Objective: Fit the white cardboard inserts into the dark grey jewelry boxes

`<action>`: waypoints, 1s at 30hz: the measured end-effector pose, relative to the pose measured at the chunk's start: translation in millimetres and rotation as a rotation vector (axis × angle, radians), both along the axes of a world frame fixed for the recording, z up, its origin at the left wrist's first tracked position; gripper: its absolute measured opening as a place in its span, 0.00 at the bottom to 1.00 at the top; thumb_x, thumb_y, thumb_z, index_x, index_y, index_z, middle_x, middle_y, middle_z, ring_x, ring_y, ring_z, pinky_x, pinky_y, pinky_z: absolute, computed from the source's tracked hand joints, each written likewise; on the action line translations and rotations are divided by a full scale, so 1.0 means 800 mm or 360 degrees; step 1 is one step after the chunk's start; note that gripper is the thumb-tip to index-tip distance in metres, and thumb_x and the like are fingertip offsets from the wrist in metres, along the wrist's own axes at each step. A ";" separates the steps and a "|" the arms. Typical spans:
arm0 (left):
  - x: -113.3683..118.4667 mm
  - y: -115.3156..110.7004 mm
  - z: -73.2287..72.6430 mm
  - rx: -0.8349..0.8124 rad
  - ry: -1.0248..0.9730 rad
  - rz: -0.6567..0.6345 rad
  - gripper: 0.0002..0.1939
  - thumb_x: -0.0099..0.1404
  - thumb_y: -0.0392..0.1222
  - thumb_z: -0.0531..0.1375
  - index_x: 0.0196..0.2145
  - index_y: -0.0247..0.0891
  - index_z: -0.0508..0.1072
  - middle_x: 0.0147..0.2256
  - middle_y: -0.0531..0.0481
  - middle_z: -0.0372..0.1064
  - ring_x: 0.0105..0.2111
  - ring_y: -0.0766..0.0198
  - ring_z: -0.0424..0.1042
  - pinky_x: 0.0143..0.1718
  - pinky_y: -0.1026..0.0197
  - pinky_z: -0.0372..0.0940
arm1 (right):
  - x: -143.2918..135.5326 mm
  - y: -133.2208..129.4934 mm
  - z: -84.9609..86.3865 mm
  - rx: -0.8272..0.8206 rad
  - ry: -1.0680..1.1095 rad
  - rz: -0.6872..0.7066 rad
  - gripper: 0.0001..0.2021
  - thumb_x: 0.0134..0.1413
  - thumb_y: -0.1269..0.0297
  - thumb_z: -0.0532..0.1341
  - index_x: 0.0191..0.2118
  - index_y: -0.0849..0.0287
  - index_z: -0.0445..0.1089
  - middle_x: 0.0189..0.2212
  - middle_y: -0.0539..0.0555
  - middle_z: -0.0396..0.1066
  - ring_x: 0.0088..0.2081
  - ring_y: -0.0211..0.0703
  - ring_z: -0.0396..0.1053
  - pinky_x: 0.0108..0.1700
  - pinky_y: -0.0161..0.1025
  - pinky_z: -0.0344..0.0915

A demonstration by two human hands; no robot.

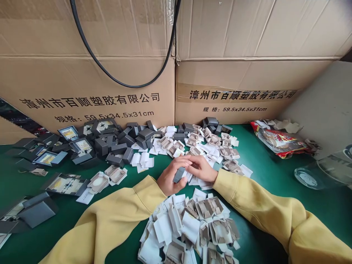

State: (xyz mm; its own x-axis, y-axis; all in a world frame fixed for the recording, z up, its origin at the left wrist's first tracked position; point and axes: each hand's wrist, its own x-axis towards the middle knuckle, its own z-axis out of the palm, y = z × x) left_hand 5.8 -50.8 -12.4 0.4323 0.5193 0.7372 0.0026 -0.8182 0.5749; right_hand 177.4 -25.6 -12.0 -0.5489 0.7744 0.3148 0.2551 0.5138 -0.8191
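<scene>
A small dark grey box is held over the middle of the green table. My left hand wraps round its left side, thumb at the near edge. From the right, my right hand closes over the same box, its fingertips meeting those of my left hand. The two hands hide most of the box. Folded white and grey card inserts lie heaped just below my hands. More card inserts are scattered beyond them.
Many dark grey boxes, some open, crowd the left and back of the green table. Two large cartons wall off the back, with a black cable hanging in front. At right are a red snack packet and a clear jar.
</scene>
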 end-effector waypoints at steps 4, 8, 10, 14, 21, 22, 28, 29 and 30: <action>0.001 0.002 -0.004 0.0084 0.0084 0.0100 0.23 0.60 0.42 0.56 0.52 0.40 0.57 0.50 0.39 0.60 0.55 0.50 0.57 0.54 0.41 0.54 | 0.001 0.001 -0.005 -0.0050 0.0050 -0.0019 0.13 0.54 0.57 0.55 0.32 0.62 0.68 0.21 0.48 0.61 0.22 0.32 0.54 0.25 0.31 0.54; 0.000 0.011 -0.010 -0.0309 0.0027 0.0411 0.28 0.56 0.44 0.60 0.53 0.39 0.55 0.52 0.38 0.57 0.54 0.52 0.59 0.52 0.49 0.60 | -0.001 0.003 -0.009 -0.0195 0.0224 -0.0211 0.11 0.53 0.57 0.56 0.34 0.61 0.66 0.21 0.47 0.60 0.22 0.32 0.54 0.26 0.32 0.54; -0.001 0.014 -0.010 -0.0558 0.0108 0.0504 0.23 0.57 0.44 0.59 0.49 0.38 0.59 0.47 0.40 0.62 0.46 0.57 0.67 0.45 0.55 0.66 | -0.002 0.004 -0.010 -0.0236 0.0288 -0.0282 0.11 0.53 0.57 0.56 0.34 0.61 0.66 0.21 0.48 0.60 0.22 0.33 0.54 0.26 0.32 0.54; -0.002 0.017 -0.007 -0.0921 0.0222 0.0529 0.15 0.58 0.47 0.57 0.41 0.36 0.64 0.36 0.46 0.68 0.35 0.62 0.70 0.34 0.61 0.70 | -0.003 0.005 -0.012 -0.0175 0.0330 -0.0425 0.11 0.53 0.58 0.56 0.35 0.60 0.66 0.23 0.49 0.63 0.24 0.34 0.57 0.27 0.33 0.57; -0.003 0.023 -0.009 -0.1330 0.0030 0.0261 0.20 0.60 0.52 0.54 0.44 0.34 0.65 0.39 0.44 0.68 0.39 0.59 0.69 0.36 0.59 0.71 | -0.002 0.007 -0.007 -0.0012 0.0365 -0.0574 0.11 0.55 0.60 0.53 0.40 0.59 0.65 0.32 0.53 0.69 0.32 0.39 0.65 0.33 0.35 0.63; -0.003 0.024 -0.010 -0.1336 0.0022 0.0234 0.21 0.59 0.52 0.55 0.44 0.34 0.65 0.38 0.44 0.68 0.39 0.59 0.69 0.36 0.58 0.70 | -0.003 0.006 -0.006 -0.0012 0.0338 -0.0558 0.11 0.55 0.59 0.54 0.41 0.59 0.65 0.33 0.53 0.69 0.32 0.39 0.65 0.33 0.36 0.63; -0.007 0.025 -0.004 -0.1338 0.0028 0.0279 0.20 0.56 0.51 0.58 0.40 0.32 0.68 0.33 0.46 0.69 0.32 0.62 0.69 0.33 0.60 0.68 | -0.002 0.006 -0.010 -0.0079 0.0258 -0.0468 0.11 0.54 0.58 0.56 0.40 0.58 0.64 0.31 0.52 0.69 0.31 0.39 0.66 0.33 0.35 0.63; -0.007 0.024 -0.002 -0.1342 0.0039 0.0295 0.19 0.56 0.50 0.58 0.39 0.32 0.68 0.31 0.47 0.69 0.31 0.63 0.69 0.33 0.60 0.68 | -0.001 0.006 -0.010 -0.0090 0.0240 -0.0444 0.11 0.54 0.58 0.56 0.40 0.58 0.63 0.30 0.52 0.68 0.30 0.38 0.65 0.32 0.35 0.63; -0.007 0.024 0.000 -0.1343 0.0051 0.0310 0.19 0.55 0.50 0.59 0.37 0.31 0.69 0.30 0.47 0.69 0.30 0.63 0.69 0.33 0.60 0.67 | -0.001 0.006 -0.010 -0.0100 0.0217 -0.0421 0.11 0.54 0.58 0.55 0.40 0.58 0.63 0.29 0.51 0.68 0.30 0.38 0.65 0.32 0.35 0.62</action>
